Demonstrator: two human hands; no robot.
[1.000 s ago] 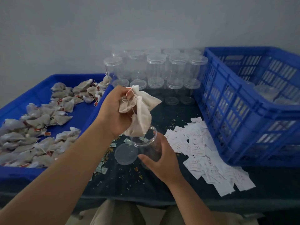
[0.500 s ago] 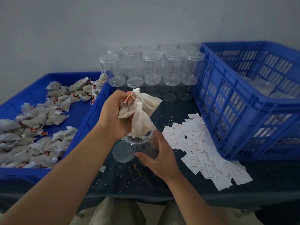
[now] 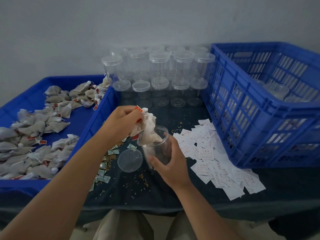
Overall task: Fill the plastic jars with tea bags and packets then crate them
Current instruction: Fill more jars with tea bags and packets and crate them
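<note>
My right hand (image 3: pixel 170 166) grips a clear plastic jar (image 3: pixel 155 144), tilted with its mouth up and to the left, above the dark table. My left hand (image 3: pixel 122 123) holds a bunch of white tea bags (image 3: pixel 149 129) with red tags, and their lower ends hang inside the jar's mouth. The jar's clear lid (image 3: pixel 129 160) lies flat on the table just left of the jar. White paper packets (image 3: pixel 206 153) are scattered to the right.
A blue tray (image 3: pixel 97 118) on the left holds several loose tea bags (image 3: pixel 43 129). Stacked empty lidded jars (image 3: pixel 159 77) stand at the back. A blue slotted crate (image 3: pixel 259 118) on the right contains some jars. Small green packets (image 3: pixel 102 172) and tea crumbs lie near the tray.
My left hand has lowered the tea bags from above the jar into its mouth. My right hand has tipped the jar toward them.
</note>
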